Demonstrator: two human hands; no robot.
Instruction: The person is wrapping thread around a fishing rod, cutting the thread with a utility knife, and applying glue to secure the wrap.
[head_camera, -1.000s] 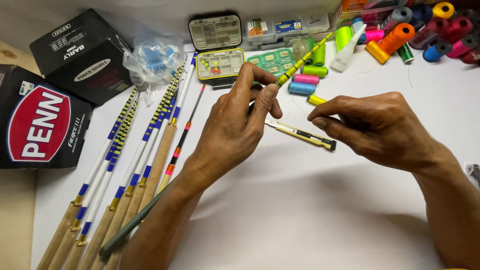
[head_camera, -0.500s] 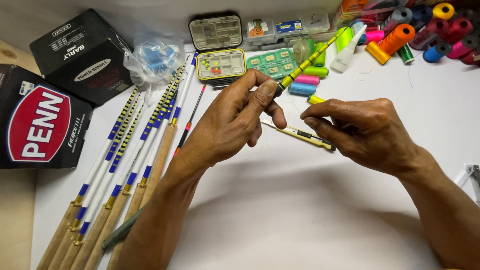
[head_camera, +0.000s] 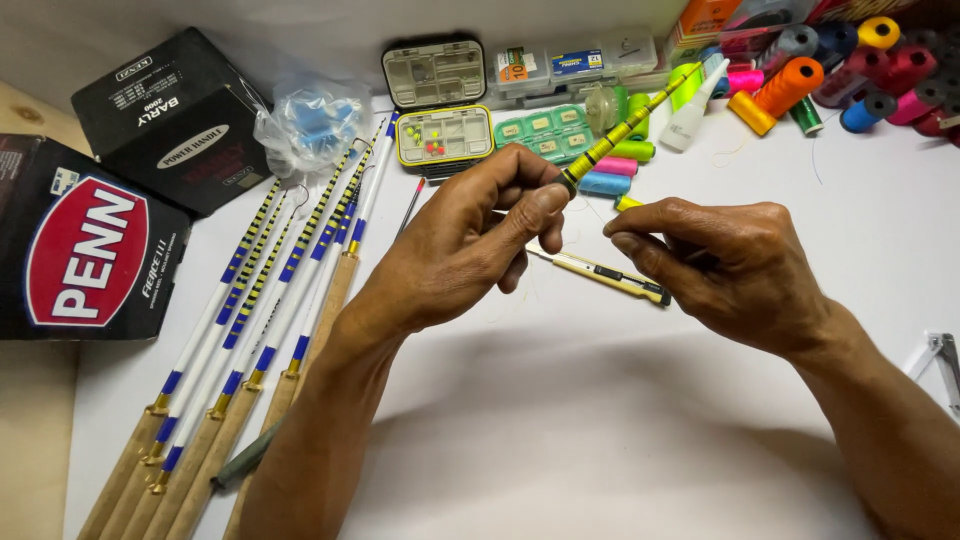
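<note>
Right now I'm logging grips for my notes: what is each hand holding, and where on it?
The left hand pinches the yellow-and-black banded rod at its lower end, between thumb and fingers. What the right hand holds cannot be told.

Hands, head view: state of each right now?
Left hand: closed, pinching the yellow-and-black banded rod near its lower end.
Right hand: fingers curled shut; whether it holds anything cannot be told.

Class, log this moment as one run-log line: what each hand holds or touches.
left hand: pinches yellow-and-black rod | right hand: fingertips pinched beside rod, contents unclear | small cutter: on table under hands
</note>
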